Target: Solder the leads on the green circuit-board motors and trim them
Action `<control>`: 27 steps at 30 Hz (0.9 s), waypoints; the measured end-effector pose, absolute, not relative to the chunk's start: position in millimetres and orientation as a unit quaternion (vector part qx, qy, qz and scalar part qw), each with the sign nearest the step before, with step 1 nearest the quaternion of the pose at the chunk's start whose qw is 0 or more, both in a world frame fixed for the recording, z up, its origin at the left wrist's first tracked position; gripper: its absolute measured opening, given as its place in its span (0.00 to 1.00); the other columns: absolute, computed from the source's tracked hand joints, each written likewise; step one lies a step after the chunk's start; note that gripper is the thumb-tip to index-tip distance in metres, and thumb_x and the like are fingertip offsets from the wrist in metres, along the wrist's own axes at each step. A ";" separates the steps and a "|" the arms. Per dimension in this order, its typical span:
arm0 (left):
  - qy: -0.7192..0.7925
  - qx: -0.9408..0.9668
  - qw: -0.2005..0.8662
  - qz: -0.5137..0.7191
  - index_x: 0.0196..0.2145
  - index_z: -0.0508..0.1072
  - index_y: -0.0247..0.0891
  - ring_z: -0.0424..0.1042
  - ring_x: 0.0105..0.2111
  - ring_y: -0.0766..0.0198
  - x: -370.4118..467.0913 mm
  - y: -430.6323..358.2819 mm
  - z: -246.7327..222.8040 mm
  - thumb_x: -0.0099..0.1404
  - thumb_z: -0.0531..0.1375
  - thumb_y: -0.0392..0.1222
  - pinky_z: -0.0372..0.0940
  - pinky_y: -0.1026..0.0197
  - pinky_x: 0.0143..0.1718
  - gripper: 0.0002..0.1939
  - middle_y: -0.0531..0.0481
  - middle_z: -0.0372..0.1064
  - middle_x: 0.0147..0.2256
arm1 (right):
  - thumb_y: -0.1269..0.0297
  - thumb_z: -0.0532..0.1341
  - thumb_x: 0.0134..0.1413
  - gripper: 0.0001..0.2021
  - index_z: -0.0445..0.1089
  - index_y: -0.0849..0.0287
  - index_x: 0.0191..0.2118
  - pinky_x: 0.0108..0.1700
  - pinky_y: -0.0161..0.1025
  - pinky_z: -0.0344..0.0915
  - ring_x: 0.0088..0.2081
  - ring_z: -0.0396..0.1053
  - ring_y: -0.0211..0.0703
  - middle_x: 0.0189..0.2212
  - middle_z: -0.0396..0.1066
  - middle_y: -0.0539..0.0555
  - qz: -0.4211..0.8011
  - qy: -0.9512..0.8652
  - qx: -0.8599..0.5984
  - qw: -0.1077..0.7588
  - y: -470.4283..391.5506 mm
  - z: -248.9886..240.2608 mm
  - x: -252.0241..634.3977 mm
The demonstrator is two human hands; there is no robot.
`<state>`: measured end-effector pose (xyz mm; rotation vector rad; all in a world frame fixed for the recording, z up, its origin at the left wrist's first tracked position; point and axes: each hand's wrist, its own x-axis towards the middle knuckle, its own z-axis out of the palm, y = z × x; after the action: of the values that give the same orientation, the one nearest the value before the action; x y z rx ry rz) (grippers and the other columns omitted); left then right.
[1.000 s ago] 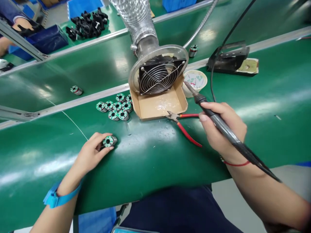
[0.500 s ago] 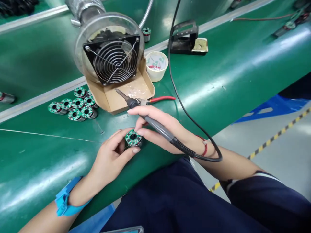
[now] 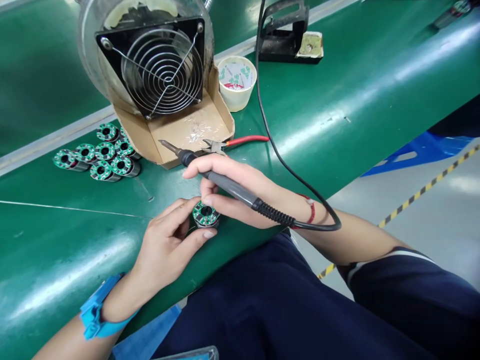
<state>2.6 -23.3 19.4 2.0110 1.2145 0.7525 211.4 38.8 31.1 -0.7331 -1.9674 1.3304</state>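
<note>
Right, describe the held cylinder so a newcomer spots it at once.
On the green bench, find the square black fan with a round wire guard. On its near side, a bare left hand grips a short silver cylinder topped by a green circuit ring. Only this one is held; the clustered look-alikes sit beside the brown cardboard tray.

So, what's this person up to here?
The left hand grips a small round part with a green circuit ring, while the right hand holds a soldering iron, fingertips close to that part's rim. The iron's tip points away from the part, toward the cardboard tray under a fan. More such parts stand beside the tray; red-handled cutters lie at its edge.
</note>
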 end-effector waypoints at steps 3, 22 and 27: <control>0.473 0.766 0.330 0.286 0.55 0.75 0.38 0.57 0.24 0.75 3.0 -22.9 17.0 0.71 0.65 0.44 0.56 0.72 0.26 0.17 0.59 0.57 0.27 | 0.72 0.56 0.66 0.13 0.64 0.59 0.55 0.44 0.34 0.68 0.34 0.66 0.33 0.31 0.66 0.45 0.513 -0.745 -0.264 0.334 37.5 25.1 210.0; 0.599 0.622 0.403 0.303 0.37 0.70 0.37 0.66 0.28 0.71 -15.5 -3.1 -0.4 0.66 0.56 0.37 0.62 0.66 0.29 0.04 0.54 0.65 0.30 | 0.71 0.54 0.72 0.20 0.63 0.63 0.66 0.52 0.42 0.72 0.47 0.75 0.41 0.49 0.79 0.56 0.209 -0.869 -0.300 0.334 30.7 -4.4 214.1; 0.560 0.722 0.309 0.266 0.45 0.74 0.38 0.69 0.31 0.73 -11.0 -10.0 9.3 0.68 0.56 0.32 0.64 0.68 0.35 0.11 0.56 0.71 0.33 | 0.67 0.65 0.66 0.16 0.72 0.55 0.58 0.49 0.39 0.75 0.45 0.78 0.40 0.47 0.80 0.54 0.276 -0.758 -0.385 0.448 8.5 4.9 236.3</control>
<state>-11.0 -10.0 9.3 1.9070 1.4791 0.7029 236.3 8.5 4.9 -0.9530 -1.8761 0.6837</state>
